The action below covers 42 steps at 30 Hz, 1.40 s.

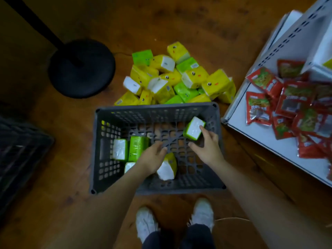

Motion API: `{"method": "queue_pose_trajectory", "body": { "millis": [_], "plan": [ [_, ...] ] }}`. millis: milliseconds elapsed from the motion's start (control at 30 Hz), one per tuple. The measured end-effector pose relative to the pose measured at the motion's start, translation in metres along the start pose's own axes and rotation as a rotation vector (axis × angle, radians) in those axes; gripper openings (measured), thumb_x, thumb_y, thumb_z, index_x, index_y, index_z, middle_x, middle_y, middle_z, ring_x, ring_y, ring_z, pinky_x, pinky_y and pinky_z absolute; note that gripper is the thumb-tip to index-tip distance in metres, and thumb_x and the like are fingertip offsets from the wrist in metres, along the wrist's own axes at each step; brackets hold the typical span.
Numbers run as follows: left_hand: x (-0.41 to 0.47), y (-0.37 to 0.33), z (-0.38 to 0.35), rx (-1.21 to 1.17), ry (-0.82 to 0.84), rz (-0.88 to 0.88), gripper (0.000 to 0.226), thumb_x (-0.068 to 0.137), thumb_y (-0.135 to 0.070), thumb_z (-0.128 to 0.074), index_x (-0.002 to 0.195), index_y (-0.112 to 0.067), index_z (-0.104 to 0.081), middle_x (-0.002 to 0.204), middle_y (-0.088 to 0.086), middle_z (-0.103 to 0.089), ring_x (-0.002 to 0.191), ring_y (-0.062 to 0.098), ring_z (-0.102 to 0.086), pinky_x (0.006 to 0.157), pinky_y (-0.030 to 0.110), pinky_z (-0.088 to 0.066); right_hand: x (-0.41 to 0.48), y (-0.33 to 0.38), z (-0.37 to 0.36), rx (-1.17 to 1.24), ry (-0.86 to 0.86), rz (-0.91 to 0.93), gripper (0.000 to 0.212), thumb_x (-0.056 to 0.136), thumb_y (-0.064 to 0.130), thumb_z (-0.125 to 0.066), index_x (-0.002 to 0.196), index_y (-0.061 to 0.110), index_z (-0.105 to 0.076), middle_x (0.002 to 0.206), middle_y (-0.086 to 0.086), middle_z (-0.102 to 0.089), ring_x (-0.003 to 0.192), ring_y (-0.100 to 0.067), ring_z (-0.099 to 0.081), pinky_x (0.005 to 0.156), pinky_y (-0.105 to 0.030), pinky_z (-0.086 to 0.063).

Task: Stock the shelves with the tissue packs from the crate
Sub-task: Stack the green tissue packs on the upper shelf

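Now we are holding both hands inside the crate (156, 108).
Our left hand (152, 157) is hovering, fingers spread, over a yellow tissue pack (168, 169); our right hand (209, 144), fingers straight, is touching a green pack (193, 131).

Dim light falls on a brown wooden floor (179, 24), where a black round-based pole stand (81, 68) rests.

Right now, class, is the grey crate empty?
No, several tissue packs lie inside the crate.
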State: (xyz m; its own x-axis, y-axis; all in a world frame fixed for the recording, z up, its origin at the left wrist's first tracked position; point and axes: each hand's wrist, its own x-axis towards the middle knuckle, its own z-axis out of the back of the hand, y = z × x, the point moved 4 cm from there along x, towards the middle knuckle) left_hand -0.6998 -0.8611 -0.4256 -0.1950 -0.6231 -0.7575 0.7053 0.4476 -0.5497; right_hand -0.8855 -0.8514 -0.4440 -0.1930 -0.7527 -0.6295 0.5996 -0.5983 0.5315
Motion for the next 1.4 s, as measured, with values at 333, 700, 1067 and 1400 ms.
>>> {"method": "queue_pose_trajectory", "body": {
  "millis": [333,700,1067,1400],
  "plan": [
    [0.154,0.018,-0.077,-0.225,-0.053,0.049,0.051,0.101,-0.04,-0.025,0.147,-0.017,-0.029,0.153,0.004,-0.03,0.14,0.021,-0.028,0.11,0.03,-0.025,0.115,-0.056,-0.059,-0.269,-0.071,-0.022,0.084,0.088,0.046,-0.056,0.148,0.035,0.002,0.155,-0.01,0.013,0.115,-0.039,-0.049,0.077,-0.036,-0.045],
    [0.178,0.051,-0.096,-0.435,-0.137,0.241,0.053,0.1,-0.045,-0.023,0.147,-0.021,-0.027,0.154,0.005,-0.026,0.14,0.027,-0.027,0.114,0.046,-0.025,0.14,-0.06,-0.084,-0.056,-0.33,-0.027,0.064,0.092,0.025,-0.049,0.147,0.03,-0.016,0.155,-0.011,0.009,0.119,-0.04,-0.043,0.077,-0.039,-0.044],
    [0.061,0.025,-0.029,-0.708,-0.276,0.267,0.081,0.076,-0.07,-0.051,0.141,-0.024,-0.041,0.149,0.0,-0.038,0.133,0.023,-0.039,0.111,0.047,-0.032,0.023,-0.002,-0.032,0.494,-0.007,0.004,0.055,0.095,0.021,-0.048,0.143,0.034,-0.025,0.153,0.001,-0.017,0.141,-0.018,-0.017,0.104,-0.02,-0.02],
    [-0.16,-0.151,0.086,-0.805,-0.296,0.064,0.03,0.099,-0.017,-0.042,0.129,-0.018,-0.046,0.12,0.007,-0.059,0.088,0.019,-0.058,0.064,0.027,-0.052,-0.152,0.171,0.124,0.495,-0.062,0.205,0.051,0.099,0.018,-0.037,0.147,0.023,-0.019,0.155,0.002,-0.019,0.142,-0.014,-0.017,0.112,-0.028,-0.018]
  ]
}}
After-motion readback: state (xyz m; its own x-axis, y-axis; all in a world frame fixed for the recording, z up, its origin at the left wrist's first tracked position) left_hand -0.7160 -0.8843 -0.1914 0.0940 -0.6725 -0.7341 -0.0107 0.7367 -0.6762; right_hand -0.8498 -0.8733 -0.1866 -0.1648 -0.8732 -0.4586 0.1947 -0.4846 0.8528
